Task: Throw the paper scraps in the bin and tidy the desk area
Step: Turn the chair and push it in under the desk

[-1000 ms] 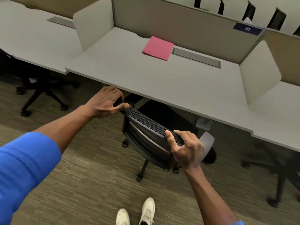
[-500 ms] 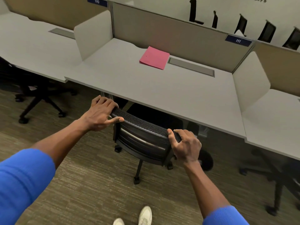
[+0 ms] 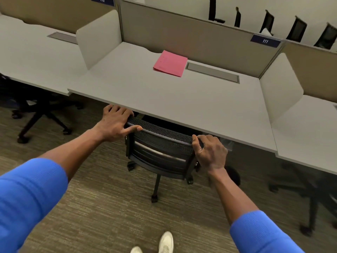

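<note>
The wide grey desk (image 3: 182,105) carries no scraps; only a pink paper folder (image 3: 170,63) lies near its back panel. The black mesh-backed office chair (image 3: 160,148) stands at the desk's front edge. The step looks like tucking it under; the next move needs a straight push. The left hand (image 3: 114,123) and right hand (image 3: 209,152) each clamp the backrest top.

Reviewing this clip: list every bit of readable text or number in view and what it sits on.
"110": white digits on a dark blue plate at the top of the partition behind the desk to the left, cut off by the top edge of the picture.
"111": white digits on a dark blue plate on top of the partition at the far right corner of the middle desk, slightly blurred.
The pink folder shows no readable print.
</note>
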### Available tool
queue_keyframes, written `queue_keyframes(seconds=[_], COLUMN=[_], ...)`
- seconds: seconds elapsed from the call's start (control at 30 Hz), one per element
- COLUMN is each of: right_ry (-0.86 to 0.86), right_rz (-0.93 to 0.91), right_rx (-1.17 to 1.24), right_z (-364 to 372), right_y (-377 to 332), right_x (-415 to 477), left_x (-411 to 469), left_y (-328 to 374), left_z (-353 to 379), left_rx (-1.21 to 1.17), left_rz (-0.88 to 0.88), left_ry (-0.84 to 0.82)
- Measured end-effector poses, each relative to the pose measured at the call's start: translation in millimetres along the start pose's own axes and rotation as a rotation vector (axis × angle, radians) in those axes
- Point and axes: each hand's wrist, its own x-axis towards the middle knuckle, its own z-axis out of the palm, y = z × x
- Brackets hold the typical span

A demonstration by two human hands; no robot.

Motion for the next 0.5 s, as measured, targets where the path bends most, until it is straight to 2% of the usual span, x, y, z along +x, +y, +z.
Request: queue_keyframes(seconds=[0.5], right_ry=[-0.044], right_rz=[-0.003], right_rx=[-0.043], right_z=[21.6], right_y=[6.6], right_x=[47.8], left_x=[43.3], left_y=[-8.7], left_z=[5.5], left_rx=[0.001], left_rz=[-0.045], left_ry=[-0.017])
